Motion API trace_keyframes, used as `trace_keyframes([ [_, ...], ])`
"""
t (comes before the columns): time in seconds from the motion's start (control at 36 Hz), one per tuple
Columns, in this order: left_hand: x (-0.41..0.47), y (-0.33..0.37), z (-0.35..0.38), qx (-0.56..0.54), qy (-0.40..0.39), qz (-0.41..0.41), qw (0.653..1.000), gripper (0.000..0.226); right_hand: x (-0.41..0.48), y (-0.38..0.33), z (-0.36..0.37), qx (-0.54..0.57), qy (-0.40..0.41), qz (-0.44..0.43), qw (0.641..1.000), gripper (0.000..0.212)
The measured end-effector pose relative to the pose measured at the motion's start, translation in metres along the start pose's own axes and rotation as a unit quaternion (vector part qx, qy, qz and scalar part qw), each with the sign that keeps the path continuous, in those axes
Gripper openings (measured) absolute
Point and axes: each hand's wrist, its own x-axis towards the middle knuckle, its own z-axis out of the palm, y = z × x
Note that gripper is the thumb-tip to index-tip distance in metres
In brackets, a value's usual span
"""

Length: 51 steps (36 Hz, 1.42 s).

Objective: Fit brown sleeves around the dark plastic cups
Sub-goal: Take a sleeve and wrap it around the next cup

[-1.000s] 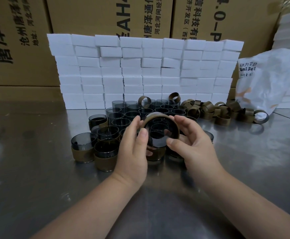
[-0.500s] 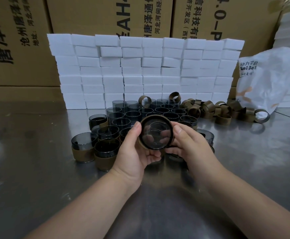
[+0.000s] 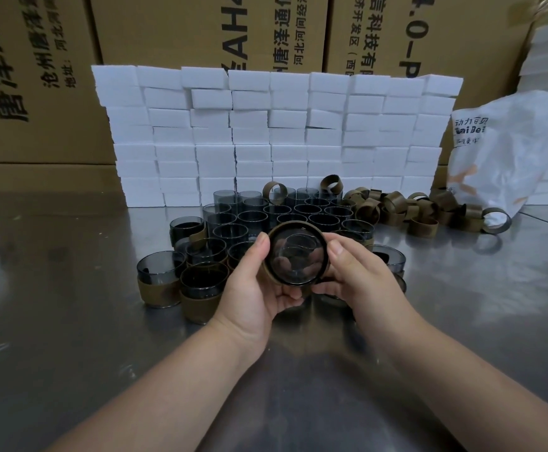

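Our left grip (image 3: 253, 288) and right grip (image 3: 360, 275) both curl round one dark cup (image 3: 295, 259), held above the tabletop (image 3: 70, 321). The brown sleeve (image 3: 298, 224) is around it. Next, we think, it must be pressed evenly into place.

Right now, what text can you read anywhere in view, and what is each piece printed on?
"沧州唐泽", "地址:", sideways: left cardboard box.
"AH4", sideways: middle cardboard box.
"信科技有", ".0-P", sideways: right cardboard box.
"aiBe": white bag; its other print is too blurred.
Held cup: no text.
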Motion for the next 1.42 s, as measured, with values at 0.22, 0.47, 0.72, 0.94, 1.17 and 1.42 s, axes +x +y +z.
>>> trace_keyframes([
  [0.22, 0.002, -0.002, -0.001, -0.009, 0.022, -0.009, 1.0, 0.042, 0.0, 0.002, -0.001, -0.012, 0.001, 0.0, 1.0, 0.038],
  [0.47, 0.003, 0.0, -0.001, -0.015, 0.023, -0.005, 1.0, 0.047, 0.001, 0.001, -0.001, -0.017, 0.003, -0.016, 1.0, 0.033],
  [0.72, 0.002, -0.006, 0.0, -0.015, 0.026, 0.032, 0.999, 0.036, 0.003, 0.008, -0.001, -0.005, -0.018, -0.015, 1.0, 0.039],
  [0.94, -0.002, -0.012, 0.004, 0.06, 0.011, 0.104, 0.993, 0.035, -0.002, 0.008, 0.001, -0.057, -0.083, -0.029, 0.994, 0.047],
  [1.17, -0.005, -0.008, 0.004, 0.152, 0.004, 0.13, 0.98, 0.042, -0.004, 0.005, 0.0, -0.099, -0.108, -0.049, 0.988, 0.048],
  [1.42, -0.006, -0.011, 0.003, 0.217, 0.005, 0.171, 0.961, 0.044, -0.006, -0.002, 0.003, -0.152, -0.107, -0.071, 0.98, 0.049],
])
